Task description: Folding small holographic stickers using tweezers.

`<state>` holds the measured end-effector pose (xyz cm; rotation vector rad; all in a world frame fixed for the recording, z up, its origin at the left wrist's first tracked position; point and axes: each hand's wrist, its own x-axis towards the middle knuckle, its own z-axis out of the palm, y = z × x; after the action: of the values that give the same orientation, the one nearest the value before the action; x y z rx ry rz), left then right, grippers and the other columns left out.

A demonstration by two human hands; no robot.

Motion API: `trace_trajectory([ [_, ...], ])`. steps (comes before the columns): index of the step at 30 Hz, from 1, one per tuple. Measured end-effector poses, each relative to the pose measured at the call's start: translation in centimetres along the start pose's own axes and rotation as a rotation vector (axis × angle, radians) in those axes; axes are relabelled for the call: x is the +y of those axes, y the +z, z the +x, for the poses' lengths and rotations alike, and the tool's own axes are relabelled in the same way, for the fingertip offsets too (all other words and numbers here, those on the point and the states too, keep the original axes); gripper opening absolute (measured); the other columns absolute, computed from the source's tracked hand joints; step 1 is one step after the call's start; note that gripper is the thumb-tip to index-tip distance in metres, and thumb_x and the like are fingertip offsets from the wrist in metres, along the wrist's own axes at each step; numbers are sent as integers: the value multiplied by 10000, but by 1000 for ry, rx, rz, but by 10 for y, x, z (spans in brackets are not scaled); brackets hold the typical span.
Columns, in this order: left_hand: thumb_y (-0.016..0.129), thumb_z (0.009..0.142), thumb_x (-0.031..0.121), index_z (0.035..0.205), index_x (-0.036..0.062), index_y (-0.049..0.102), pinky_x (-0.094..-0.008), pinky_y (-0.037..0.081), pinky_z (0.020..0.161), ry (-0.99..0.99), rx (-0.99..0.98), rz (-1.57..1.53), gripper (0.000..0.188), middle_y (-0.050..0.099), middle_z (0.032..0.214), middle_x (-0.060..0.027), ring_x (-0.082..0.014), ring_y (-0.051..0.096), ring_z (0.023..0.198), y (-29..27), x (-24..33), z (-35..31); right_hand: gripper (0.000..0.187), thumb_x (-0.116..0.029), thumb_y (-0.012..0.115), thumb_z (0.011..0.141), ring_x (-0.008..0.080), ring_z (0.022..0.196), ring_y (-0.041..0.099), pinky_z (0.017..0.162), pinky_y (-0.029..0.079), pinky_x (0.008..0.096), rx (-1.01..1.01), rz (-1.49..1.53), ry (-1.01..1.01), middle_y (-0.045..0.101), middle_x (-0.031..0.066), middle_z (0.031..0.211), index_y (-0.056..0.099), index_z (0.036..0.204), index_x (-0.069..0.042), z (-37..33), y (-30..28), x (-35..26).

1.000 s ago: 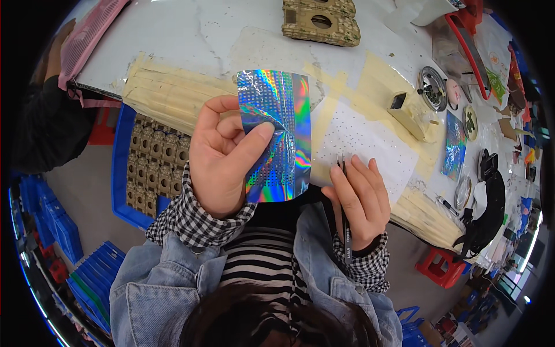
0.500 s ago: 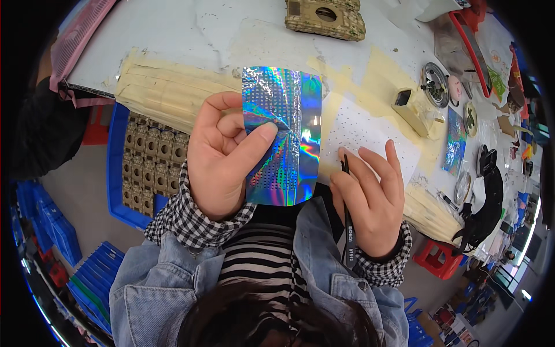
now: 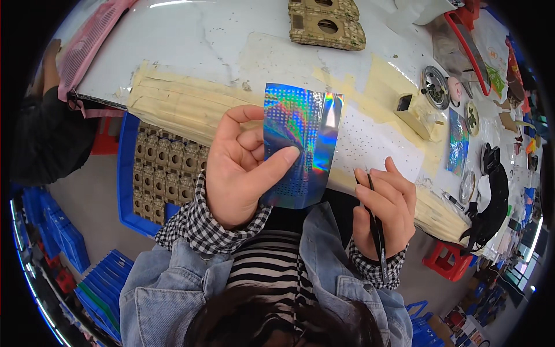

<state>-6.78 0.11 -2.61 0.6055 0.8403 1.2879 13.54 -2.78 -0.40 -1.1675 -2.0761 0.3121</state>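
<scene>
My left hand (image 3: 245, 165) pinches a shiny holographic sheet (image 3: 321, 156) between thumb and fingers, holding it up in front of the table edge. Rows of small squares cover the sheet's left part, and its right strip is smooth. To the right, my right hand (image 3: 387, 202) grips black tweezers (image 3: 377, 231), their points upward, apart from the sheet. Behind that hand, a white paper (image 3: 381, 144) dotted with many tiny dark specks lies on the table. Whether the tweezer tips hold anything is too small to tell.
A blue tray (image 3: 128, 191) of camouflage-patterned parts (image 3: 165, 173) stands at left below the taped table edge (image 3: 173, 104). More such parts (image 3: 326, 29) lie at the back. At right are a taped box (image 3: 425, 118), a round dish (image 3: 435, 87) and another holographic sheet (image 3: 455, 141). Someone's dark sleeve (image 3: 63, 136) shows at far left.
The whole view has shifted a little. The sheet's reflections changed as it tilted slightly. My right hand has drawn a little away from the sheet, with the tweezers turned to a different slant.
</scene>
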Motion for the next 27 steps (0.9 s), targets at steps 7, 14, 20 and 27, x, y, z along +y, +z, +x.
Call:
trace_trajectory([
  [7,572,796,-121,1226,-24,301,-311,478,883,29,18,70,517,602,1085,-162,-187,590,1018,16,10,-2,241,-115,699,739,262,916,609,900,477,459,67,111,-96,659,104,934,652,970,-66,5,-13,14],
  [14,487,817,-33,1308,-40,343,-411,440,959,158,-50,180,511,547,1203,-195,-274,573,1086,42,14,4,283,-94,726,685,246,899,602,826,532,410,40,86,-168,659,94,941,668,959,-56,4,-44,24],
  [20,549,812,-87,1201,-56,475,-337,467,910,93,-110,100,397,597,1129,-153,-200,593,1027,52,-8,-21,282,-90,724,687,252,905,601,822,537,402,109,31,-114,660,95,952,668,960,-51,-28,-52,13],
  [27,558,825,-88,1186,-35,500,-302,482,876,-42,-154,94,370,622,1087,-119,-166,605,985,44,-15,-35,309,-75,733,695,261,924,606,837,530,405,179,90,-92,663,105,978,653,992,-44,-45,-35,0],
])
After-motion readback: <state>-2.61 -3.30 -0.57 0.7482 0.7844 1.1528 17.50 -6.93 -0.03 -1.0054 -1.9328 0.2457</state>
